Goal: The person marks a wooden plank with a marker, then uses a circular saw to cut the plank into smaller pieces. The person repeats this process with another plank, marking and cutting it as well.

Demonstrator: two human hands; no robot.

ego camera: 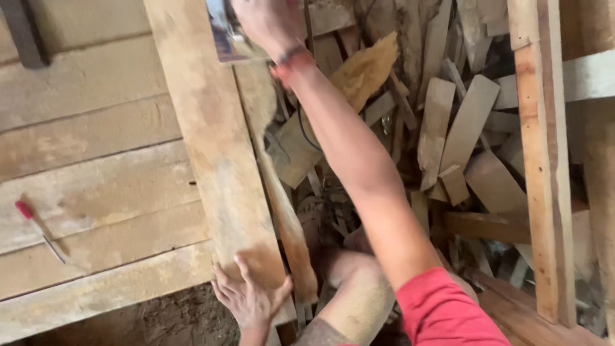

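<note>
Roughly sawn plank point(214, 141), both hands on it, seemingly.

Soft, warm daylight, slightly smeared

Even light is falling over the pale planks point(90, 160); deep shadow is sitting between the wood offcuts point(461, 128), and the raised right hand point(269, 22) is blurring.
</note>
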